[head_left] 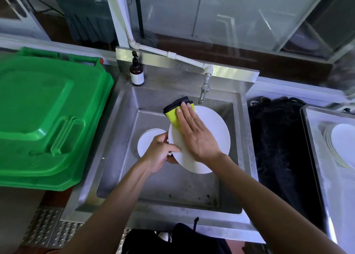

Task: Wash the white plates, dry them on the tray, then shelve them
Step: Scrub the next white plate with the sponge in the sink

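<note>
A yellow and black cloth [175, 110] is being pressed flat against a white plate [213, 130] by the straight, close-set fingers of the right hand [196, 134]. The plate's left rim is being pinched between the curled fingers and thumb of the left hand [160, 153], tilted over the steel sink [123, 169]. More white plates [147, 141] are lying on the basin floor (partly hidden). Further plates [342, 146] are being held on the tray [315, 153] at right.
</note>
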`<action>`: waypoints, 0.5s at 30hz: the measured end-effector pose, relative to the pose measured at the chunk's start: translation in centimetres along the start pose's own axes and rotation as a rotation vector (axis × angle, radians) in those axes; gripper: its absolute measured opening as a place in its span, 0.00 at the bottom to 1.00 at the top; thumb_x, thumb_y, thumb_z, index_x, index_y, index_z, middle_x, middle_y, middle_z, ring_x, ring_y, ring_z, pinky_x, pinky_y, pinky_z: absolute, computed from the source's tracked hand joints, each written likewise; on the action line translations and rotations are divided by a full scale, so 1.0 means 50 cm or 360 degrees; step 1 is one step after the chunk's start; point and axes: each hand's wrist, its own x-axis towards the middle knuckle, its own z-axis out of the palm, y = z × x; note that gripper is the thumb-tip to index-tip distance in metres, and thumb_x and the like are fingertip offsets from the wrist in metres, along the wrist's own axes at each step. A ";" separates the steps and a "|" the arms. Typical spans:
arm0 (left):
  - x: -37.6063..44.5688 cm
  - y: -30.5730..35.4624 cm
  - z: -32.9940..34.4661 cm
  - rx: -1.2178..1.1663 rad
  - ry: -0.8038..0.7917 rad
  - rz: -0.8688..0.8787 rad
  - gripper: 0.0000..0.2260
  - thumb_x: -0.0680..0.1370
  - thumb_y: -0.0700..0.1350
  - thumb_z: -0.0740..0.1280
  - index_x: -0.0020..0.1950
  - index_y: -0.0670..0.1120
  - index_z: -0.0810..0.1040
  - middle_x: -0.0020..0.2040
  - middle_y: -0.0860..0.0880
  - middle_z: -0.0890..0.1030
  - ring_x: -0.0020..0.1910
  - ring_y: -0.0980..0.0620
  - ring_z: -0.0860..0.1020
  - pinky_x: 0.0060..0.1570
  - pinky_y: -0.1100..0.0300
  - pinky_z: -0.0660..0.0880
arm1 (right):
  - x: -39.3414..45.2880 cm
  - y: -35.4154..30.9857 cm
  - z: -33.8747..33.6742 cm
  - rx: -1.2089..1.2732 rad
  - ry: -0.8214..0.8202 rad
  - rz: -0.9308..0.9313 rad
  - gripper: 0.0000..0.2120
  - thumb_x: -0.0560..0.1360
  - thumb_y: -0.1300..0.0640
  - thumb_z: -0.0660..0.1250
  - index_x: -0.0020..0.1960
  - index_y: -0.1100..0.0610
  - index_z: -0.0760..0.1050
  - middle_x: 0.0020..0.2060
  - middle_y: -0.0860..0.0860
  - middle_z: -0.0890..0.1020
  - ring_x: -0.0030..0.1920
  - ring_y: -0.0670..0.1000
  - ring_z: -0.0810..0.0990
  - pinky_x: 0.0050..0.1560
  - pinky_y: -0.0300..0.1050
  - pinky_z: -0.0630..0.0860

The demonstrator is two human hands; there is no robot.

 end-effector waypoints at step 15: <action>-0.007 0.001 -0.002 -0.0106 0.0318 0.0144 0.17 0.62 0.36 0.69 0.50 0.38 0.81 0.48 0.38 0.84 0.41 0.39 0.81 0.39 0.39 0.80 | -0.030 0.073 0.025 -0.0165 0.0006 0.0607 0.30 0.79 0.63 0.39 0.81 0.68 0.44 0.81 0.64 0.46 0.81 0.63 0.41 0.80 0.58 0.50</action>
